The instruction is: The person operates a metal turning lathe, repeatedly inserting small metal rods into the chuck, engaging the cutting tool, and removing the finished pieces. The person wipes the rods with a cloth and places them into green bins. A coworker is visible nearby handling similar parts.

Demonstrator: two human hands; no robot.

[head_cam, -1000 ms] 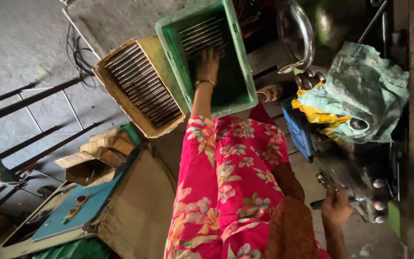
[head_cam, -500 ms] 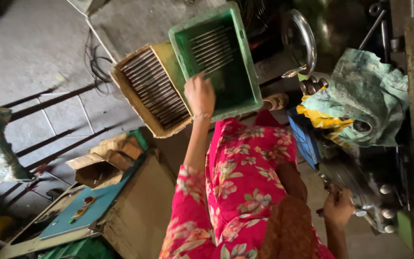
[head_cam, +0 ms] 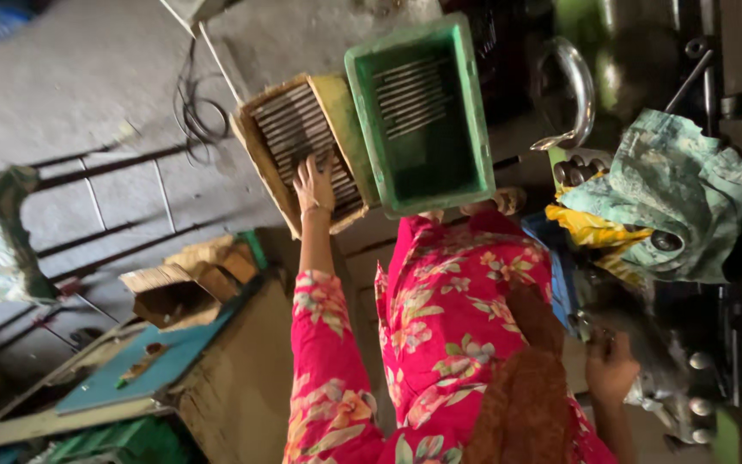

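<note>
Metal rods (head_cam: 298,129) are packed side by side in a shallow brown tray (head_cam: 259,167) sitting on the concrete floor, and that's where the left hand (head_cam: 314,182) is. It rests on the near end of the stack with its fingers (head_cam: 307,165) stretched out flat and slightly apart across the rods, not curled round any single one as far as I can see. The rods' long axis runs crosswise to those fingers, slanting across the tray, and most of the pile lies just beyond the fingertips, away from the body. The left hand is the close one by a mile. The right hand (head_cam: 610,368) is well apart on the other side, down by a dark, greasy machine (head_cam: 689,378), with its fingers bent in on something there, but it's too murky to tell what, or how tight. The rods look thin, straight, dull grey steel, and the tray is worn and frayed at the rim. Touching it is a green plastic crate (head_cam: 474,120) with smooth moulded walls and only a small bunch of the same rods (head_cam: 410,94) in it. A crumpled greenish cloth (head_cam: 680,189) is draped over the machine, and an open cardboard box (head_cam: 173,292) sits to the left.
</note>
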